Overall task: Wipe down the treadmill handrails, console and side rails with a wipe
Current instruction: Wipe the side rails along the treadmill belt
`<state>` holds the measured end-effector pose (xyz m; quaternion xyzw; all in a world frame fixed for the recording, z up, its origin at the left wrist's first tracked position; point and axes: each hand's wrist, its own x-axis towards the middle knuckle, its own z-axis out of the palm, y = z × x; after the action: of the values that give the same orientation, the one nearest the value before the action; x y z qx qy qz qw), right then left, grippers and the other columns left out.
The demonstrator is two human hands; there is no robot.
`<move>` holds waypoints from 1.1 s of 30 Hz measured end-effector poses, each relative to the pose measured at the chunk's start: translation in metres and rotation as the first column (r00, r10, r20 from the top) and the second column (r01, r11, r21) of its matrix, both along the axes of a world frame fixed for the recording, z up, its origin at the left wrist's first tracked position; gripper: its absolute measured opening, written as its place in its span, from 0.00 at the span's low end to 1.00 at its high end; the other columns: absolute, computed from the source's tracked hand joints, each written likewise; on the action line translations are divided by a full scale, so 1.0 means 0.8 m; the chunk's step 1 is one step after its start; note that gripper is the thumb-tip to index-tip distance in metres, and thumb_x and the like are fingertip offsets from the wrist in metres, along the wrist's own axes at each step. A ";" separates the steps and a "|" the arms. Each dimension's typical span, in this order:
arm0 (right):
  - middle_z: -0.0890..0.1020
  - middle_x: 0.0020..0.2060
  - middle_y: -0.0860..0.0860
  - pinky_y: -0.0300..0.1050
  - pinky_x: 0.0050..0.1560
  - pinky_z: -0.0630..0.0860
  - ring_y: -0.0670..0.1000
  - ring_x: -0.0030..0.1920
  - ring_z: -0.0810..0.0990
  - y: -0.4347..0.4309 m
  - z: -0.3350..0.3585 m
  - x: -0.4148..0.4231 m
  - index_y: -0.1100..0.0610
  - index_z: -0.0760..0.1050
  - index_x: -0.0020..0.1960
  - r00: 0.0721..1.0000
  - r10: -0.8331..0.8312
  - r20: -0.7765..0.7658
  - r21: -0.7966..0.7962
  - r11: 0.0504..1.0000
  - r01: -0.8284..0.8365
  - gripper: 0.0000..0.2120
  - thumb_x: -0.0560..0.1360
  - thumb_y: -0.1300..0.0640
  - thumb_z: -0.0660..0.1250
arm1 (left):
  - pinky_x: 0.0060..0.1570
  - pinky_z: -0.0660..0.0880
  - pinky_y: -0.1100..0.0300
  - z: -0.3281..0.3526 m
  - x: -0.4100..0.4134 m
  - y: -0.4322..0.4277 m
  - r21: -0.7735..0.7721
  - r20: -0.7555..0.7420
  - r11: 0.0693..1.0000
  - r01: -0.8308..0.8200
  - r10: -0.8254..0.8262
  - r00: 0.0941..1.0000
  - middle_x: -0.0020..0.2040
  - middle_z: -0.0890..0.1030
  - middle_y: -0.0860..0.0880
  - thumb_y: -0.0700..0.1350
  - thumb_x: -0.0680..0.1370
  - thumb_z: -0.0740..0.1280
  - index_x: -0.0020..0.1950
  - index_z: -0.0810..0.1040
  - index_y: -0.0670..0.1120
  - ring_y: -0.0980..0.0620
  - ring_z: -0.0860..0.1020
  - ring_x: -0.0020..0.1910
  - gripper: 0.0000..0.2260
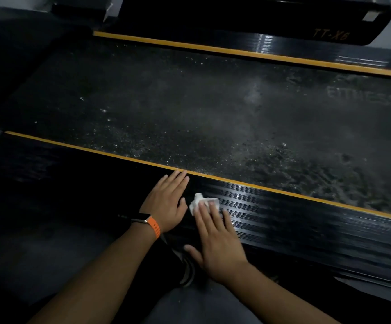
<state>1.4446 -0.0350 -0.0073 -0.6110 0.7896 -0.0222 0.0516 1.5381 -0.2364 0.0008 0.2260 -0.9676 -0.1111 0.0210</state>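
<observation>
We have the wipe (195, 203) bunched small under the fingertips of our right hand (218, 249). Its fingers lie straight and slightly spread, pressing the wipe onto the ribbed near rail (283, 218) on our side of the yellow stripe (260, 187). Pressing with flat fingers rather than pinching looks meant to keep the most cloth against the grooves. Our left hand (166, 202), with a watch (143, 217) at the wrist, lies open beside it, fingers straight and close together, palm down on the same rail, tips at the stripe; we judge it a brace while we lean low. The dusty belt (190, 113) lies beyond, then the far rail (271, 49); console and handrails are out of view
</observation>
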 end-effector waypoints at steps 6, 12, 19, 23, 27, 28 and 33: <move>0.57 0.84 0.56 0.63 0.78 0.54 0.57 0.84 0.52 0.027 -0.005 -0.019 0.59 0.55 0.84 0.998 0.051 -0.025 0.018 0.999 -0.051 0.41 0.82 0.33 0.54 | 0.81 0.54 0.49 0.001 0.000 0.001 -0.004 -0.002 1.000 0.001 -0.001 1.000 0.82 0.62 0.47 0.51 0.80 0.53 0.81 0.65 0.43 0.51 0.55 0.82 0.29; 0.58 0.83 0.59 0.62 0.76 0.57 0.61 0.83 0.55 0.075 -0.005 -0.033 0.61 0.58 0.83 0.997 -0.023 -0.077 0.024 0.999 0.024 0.41 0.82 0.33 0.54 | 0.81 0.53 0.49 -0.001 0.000 0.001 -0.003 0.007 1.000 -0.003 0.003 1.000 0.82 0.61 0.47 0.51 0.80 0.53 0.81 0.63 0.44 0.51 0.54 0.82 0.29; 0.59 0.83 0.57 0.62 0.79 0.52 0.60 0.84 0.52 0.004 -0.011 0.025 0.59 0.53 0.84 0.991 0.133 -0.013 0.000 0.991 -0.133 0.41 0.81 0.34 0.54 | 0.81 0.53 0.50 -0.002 0.000 -0.001 -0.022 0.012 1.000 -0.006 0.006 1.000 0.82 0.61 0.47 0.51 0.80 0.53 0.81 0.64 0.44 0.51 0.54 0.82 0.29; 0.59 0.83 0.57 0.61 0.78 0.54 0.58 0.84 0.54 0.048 -0.003 -0.005 0.60 0.59 0.83 0.992 0.112 -0.063 0.003 0.994 -0.112 0.40 0.80 0.36 0.59 | 0.81 0.52 0.50 -0.003 0.001 -0.001 -0.014 0.009 1.000 -0.001 0.001 1.000 0.82 0.61 0.48 0.51 0.81 0.52 0.81 0.63 0.44 0.52 0.54 0.83 0.29; 0.58 0.83 0.57 0.61 0.78 0.57 0.58 0.83 0.57 0.121 -0.010 -0.049 0.60 0.62 0.82 0.985 0.072 -0.157 0.014 0.997 -0.070 0.40 0.79 0.37 0.62 | 0.81 0.52 0.50 -0.004 0.000 0.000 -0.014 0.008 1.000 -0.009 0.009 1.000 0.82 0.61 0.48 0.51 0.81 0.53 0.81 0.63 0.44 0.51 0.54 0.82 0.28; 0.58 0.83 0.57 0.61 0.77 0.57 0.58 0.83 0.58 0.130 -0.011 -0.052 0.60 0.62 0.82 0.984 0.054 -0.168 0.010 0.999 -0.053 0.39 0.79 0.37 0.61 | 0.81 0.53 0.50 -0.004 0.000 0.001 -0.022 0.010 1.000 -0.012 0.012 1.000 0.82 0.61 0.47 0.51 0.81 0.53 0.81 0.64 0.43 0.50 0.55 0.82 0.28; 0.61 0.82 0.58 0.61 0.75 0.58 0.60 0.82 0.59 0.082 -0.008 -0.023 0.61 0.62 0.82 0.993 0.013 -0.117 -0.033 0.999 -0.017 0.39 0.81 0.36 0.58 | 0.80 0.58 0.47 -0.003 -0.012 0.017 -0.050 0.011 0.998 -0.049 0.049 0.999 0.81 0.65 0.44 0.51 0.80 0.53 0.79 0.67 0.41 0.47 0.59 0.81 0.29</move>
<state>1.4263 0.0304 -0.0138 -0.6179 0.7862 0.0006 -0.0047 1.5284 -0.2227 -0.0015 0.2496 -0.9643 -0.0850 0.0235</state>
